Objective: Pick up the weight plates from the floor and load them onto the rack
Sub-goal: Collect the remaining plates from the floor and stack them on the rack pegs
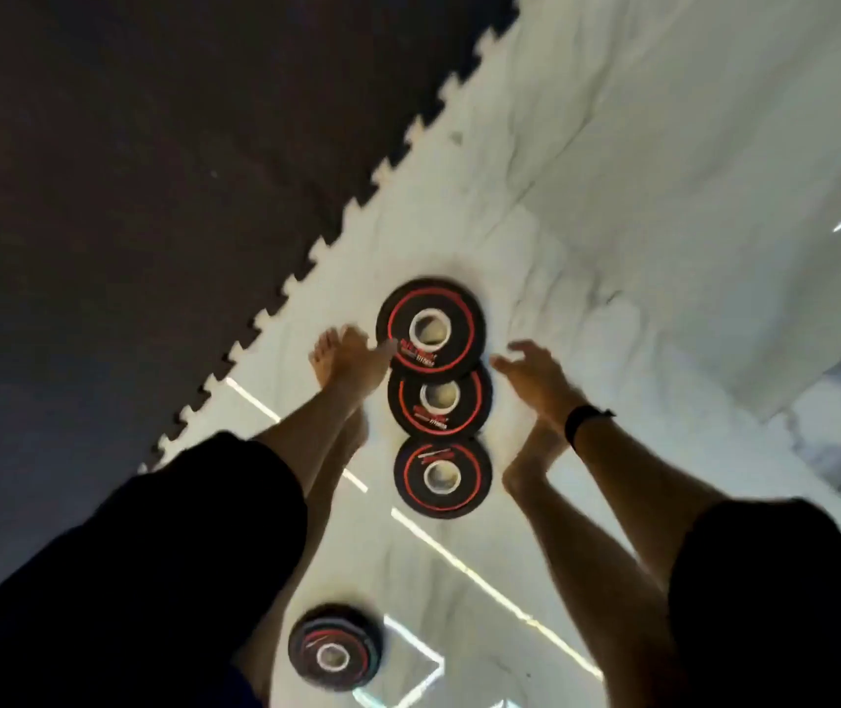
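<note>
Plates (438,396), three black ones overlapping in a row, lie on the pale floor (612,196) between both hands, left hand (357,357) touching the farthest, right hand (536,373) spread beside, fingers loose, holding nothing.

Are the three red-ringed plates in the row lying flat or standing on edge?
Flat. The three plates show full round faces and centre holes to the camera, overlapping in a row on the white floor.
</note>
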